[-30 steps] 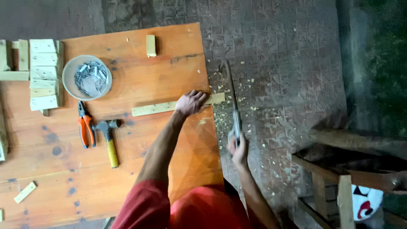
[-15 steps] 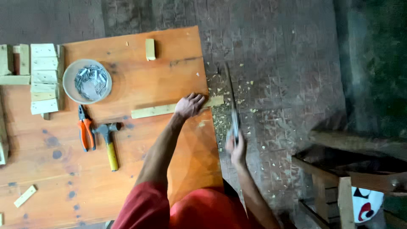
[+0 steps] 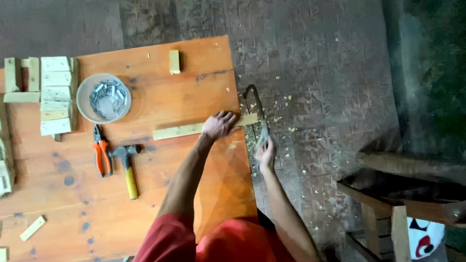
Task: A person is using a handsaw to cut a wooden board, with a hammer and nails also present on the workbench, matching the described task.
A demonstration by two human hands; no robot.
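My left hand (image 3: 219, 125) presses the wood strip (image 3: 194, 130) flat at the desk (image 3: 145, 204) edge; my right hand (image 3: 265, 154) grips what seems a hacksaw (image 3: 256, 109). Long, steady strokes.

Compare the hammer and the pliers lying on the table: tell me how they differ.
The hammer has a yellow handle and a dark metal head; the pliers have orange grips and dark tips. The hammer looks longer and reaches closer to the person than the pliers. The hammer is a single shaft, while the pliers split into two grips. Both lie flat, side by side on the orange table, untouched by either hand.
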